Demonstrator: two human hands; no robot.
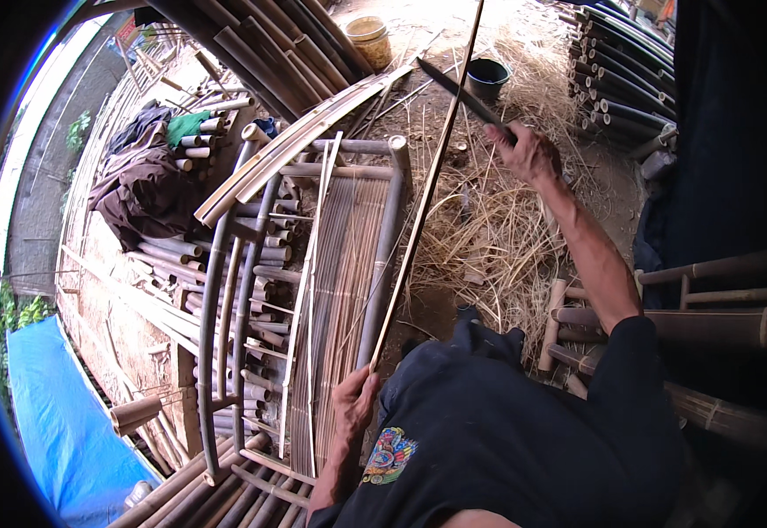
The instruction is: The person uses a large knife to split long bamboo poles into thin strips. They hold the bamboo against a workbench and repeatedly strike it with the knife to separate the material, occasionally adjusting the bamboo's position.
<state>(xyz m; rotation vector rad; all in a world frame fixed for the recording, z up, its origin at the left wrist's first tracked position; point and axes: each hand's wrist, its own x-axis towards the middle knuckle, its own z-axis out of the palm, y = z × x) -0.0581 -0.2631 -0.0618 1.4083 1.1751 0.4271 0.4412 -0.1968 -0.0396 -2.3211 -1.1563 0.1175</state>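
My left hand (pixel 354 403) is closed around the lower end of a long, thin bamboo strip (pixel 425 195), which slants up and away past the top of the view. In my right hand (pixel 528 154) is a long dark knife (pixel 461 92), its handle wrapped by my fingers. The blade points up and to the left and crosses the strip; whether it touches the strip I cannot tell. Left of the strip stands a bamboo bench (pixel 348 238) with a slatted surface, and a few pale strips (pixel 306 290) lie along it.
Shavings (pixel 476 238) cover the ground ahead. A black bucket (pixel 487 77) and a yellowish bucket (pixel 367 42) stand farther off. Bamboo poles (pixel 621 70) are stacked at the far right. Dark cloth (pixel 147 180) and a blue tarp (pixel 71 414) lie at left; bamboo furniture (pixel 709 330) is at right.
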